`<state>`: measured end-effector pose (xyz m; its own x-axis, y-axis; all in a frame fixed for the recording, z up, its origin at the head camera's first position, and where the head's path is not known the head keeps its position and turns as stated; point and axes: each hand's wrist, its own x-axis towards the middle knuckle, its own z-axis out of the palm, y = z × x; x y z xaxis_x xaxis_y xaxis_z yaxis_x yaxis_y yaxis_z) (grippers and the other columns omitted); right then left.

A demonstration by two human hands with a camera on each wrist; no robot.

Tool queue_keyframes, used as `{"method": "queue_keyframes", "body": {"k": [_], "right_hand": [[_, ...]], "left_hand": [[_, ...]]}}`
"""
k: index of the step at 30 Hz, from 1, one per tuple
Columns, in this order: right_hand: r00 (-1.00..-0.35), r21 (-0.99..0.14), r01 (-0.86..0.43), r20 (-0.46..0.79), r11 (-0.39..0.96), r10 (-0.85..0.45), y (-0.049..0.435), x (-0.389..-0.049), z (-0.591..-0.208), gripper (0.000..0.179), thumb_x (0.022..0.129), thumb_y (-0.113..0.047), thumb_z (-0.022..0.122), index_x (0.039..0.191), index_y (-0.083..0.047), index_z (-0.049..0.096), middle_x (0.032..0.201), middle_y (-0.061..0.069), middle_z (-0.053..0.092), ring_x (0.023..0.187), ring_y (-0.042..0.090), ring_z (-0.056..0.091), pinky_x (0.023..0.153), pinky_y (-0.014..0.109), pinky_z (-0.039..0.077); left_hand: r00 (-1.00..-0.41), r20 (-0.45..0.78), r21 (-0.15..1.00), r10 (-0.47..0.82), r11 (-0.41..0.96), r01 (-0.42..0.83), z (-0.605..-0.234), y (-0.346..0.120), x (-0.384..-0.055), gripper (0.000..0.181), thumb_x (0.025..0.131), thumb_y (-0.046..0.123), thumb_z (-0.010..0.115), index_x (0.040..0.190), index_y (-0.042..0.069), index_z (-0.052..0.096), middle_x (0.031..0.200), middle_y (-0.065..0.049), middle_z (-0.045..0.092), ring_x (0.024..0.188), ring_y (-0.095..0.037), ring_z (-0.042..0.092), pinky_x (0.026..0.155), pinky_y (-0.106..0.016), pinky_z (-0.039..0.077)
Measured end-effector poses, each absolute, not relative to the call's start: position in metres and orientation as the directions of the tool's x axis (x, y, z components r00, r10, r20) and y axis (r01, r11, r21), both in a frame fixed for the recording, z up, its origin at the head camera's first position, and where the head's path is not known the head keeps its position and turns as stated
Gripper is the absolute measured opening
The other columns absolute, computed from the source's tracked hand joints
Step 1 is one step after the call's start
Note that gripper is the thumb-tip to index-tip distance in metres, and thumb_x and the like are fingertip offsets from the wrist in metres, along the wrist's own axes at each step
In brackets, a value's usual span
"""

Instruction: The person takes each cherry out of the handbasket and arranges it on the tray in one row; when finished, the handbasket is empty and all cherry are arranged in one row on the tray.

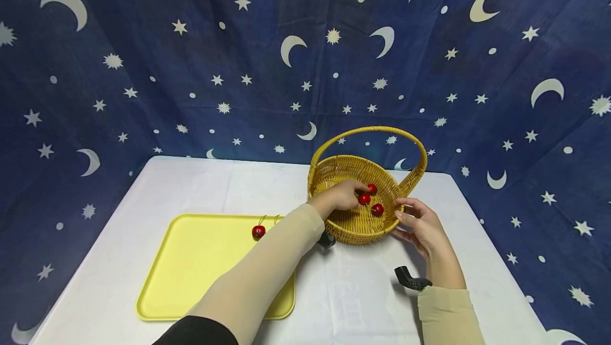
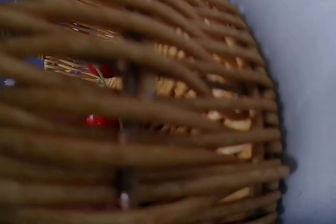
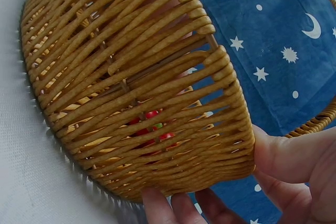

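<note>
In the head view, my left hand [image 1: 345, 195] reaches over the near left rim into a yellow wicker basket [image 1: 357, 238]. Its fingertips are right at two red cherries, a nearer one [image 1: 364, 199] and a farther one [image 1: 372, 189]; I cannot tell whether they pinch one. Another cherry [image 1: 377, 209] lies closer to the right wall. My right hand [image 1: 422, 225] grips the basket's right side, thumb at the rim and fingers underneath. Through the weave, the right wrist view shows red cherries [image 3: 152, 115]. The basket wall [image 2: 157, 108] fills most of the left wrist view.
A yellow tray [image 1: 200, 260] lies at the left, partly covered by my left forearm. On it sits a cherry [image 1: 259, 232], with another stem [image 1: 277, 218] beside it. The basket's tall arched handle [image 1: 369, 129] rises before a starry blue cloth [image 1: 258, 32].
</note>
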<state>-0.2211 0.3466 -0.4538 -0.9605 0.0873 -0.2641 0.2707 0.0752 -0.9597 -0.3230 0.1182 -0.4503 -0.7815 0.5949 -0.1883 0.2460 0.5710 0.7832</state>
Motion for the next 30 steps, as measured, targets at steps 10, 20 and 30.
{"method": "queue_keyframes", "body": {"k": [10,20,30], "right_hand": [[-0.959,-0.958,0.275,-0.267,0.084,0.096,0.346,-0.223,-0.452,0.043,0.105,-0.011,0.069,0.146,-0.013,0.056,0.143,0.011,0.048,0.116,0.021,0.065,0.094,0.046,0.064],[-0.957,-0.956,0.279,-0.269,0.089,0.108,0.345,-0.222,-0.453,0.044,0.105,-0.01,0.067,0.148,-0.013,0.055,0.145,0.013,0.046,0.116,0.022,0.065,0.096,0.047,0.063],[-0.959,-0.961,0.269,-0.261,0.069,0.109,0.344,-0.22,-0.454,0.043,0.105,-0.008,0.066,0.147,-0.011,0.056,0.14,0.011,0.047,0.115,0.021,0.066,0.09,0.042,0.065]], "left_hand": [[-0.763,-0.192,0.668,0.618,0.651,0.36,-0.451,0.121,-0.32,0.023,0.096,0.006,0.079,0.117,0.015,0.077,0.115,-0.003,0.07,0.093,-0.017,0.057,0.085,-0.026,0.046],[-0.758,-0.043,0.748,0.65,0.524,0.407,-0.425,0.096,-0.307,0.025,0.096,0.007,0.079,0.119,0.014,0.073,0.126,-0.002,0.075,0.114,-0.015,0.064,0.105,-0.031,0.052],[-0.719,0.087,0.783,0.69,0.399,0.477,-0.395,0.008,-0.267,0.028,0.095,0.008,0.082,0.121,0.015,0.077,0.112,0.002,0.073,0.087,-0.015,0.06,0.081,-0.029,0.051]]}}
